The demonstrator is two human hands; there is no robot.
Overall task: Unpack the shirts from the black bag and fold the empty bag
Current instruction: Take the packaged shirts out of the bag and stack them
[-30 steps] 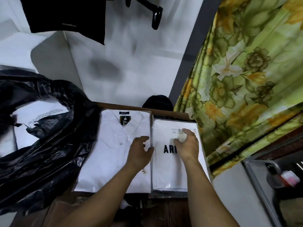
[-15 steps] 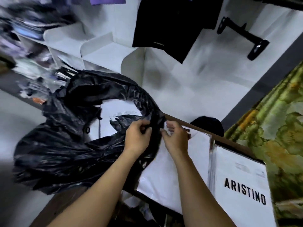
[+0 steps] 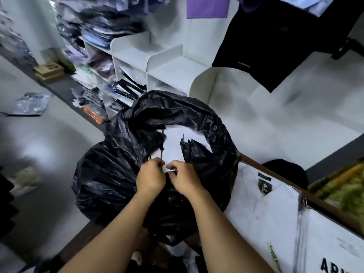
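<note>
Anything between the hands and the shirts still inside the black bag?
Only the black bag itself: a torn flap lies across the white packet showing in its opening. The left hand and right hand pinch the plastic at the near rim. Nothing else visible.

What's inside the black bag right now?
Through the torn opening of the black bag, a white package with printed lines shows. The left hand and right hand pinch the plastic at the opening's edge. Plastic covers everything below, so any further packages cannot be seen.
</note>
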